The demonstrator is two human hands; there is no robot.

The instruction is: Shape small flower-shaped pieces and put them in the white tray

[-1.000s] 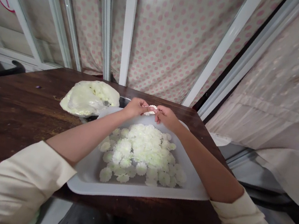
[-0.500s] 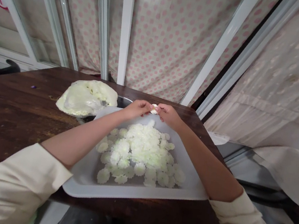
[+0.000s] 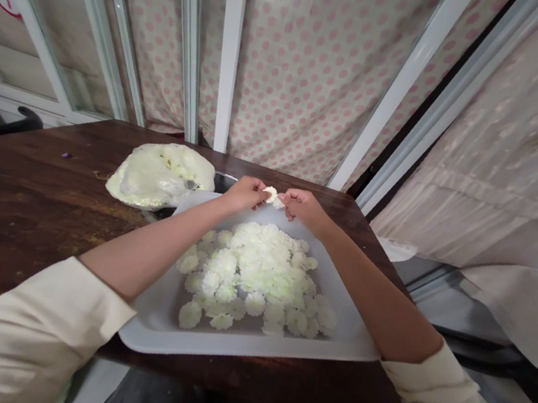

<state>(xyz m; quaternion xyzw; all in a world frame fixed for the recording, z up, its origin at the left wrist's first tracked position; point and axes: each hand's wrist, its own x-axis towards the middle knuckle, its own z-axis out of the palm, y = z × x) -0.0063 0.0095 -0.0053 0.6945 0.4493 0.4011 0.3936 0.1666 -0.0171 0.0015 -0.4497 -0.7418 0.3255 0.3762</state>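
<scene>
Above the far rim of a translucent white plastic tray (image 3: 246,353), my two hands meet fingertip to fingertip. My left hand (image 3: 246,194) is closed in a pinch on a small white ruffled flower piece (image 3: 271,194). Just right of it, my right hand (image 3: 304,208) pinches the edge of a second white flower piece (image 3: 278,201). The two pieces touch or overlap; I cannot tell whether they are joined. Below, a heap of white scalloped flower pieces (image 3: 265,261) fills the tray's middle, with flatter single ones spread around it.
A clear plastic bag (image 3: 159,175) full of pale yellowish-white pieces stands left of the tray, beside a dark round-rimmed container (image 3: 224,183). The dark wooden table (image 3: 37,194) carries a tiny purple bit (image 3: 66,155). Behind are glass panels and a dotted curtain (image 3: 296,84).
The white piece between my fingertips now shows as two portions, one at each hand. My hands have drawn slightly apart. The view has shifted a little.
</scene>
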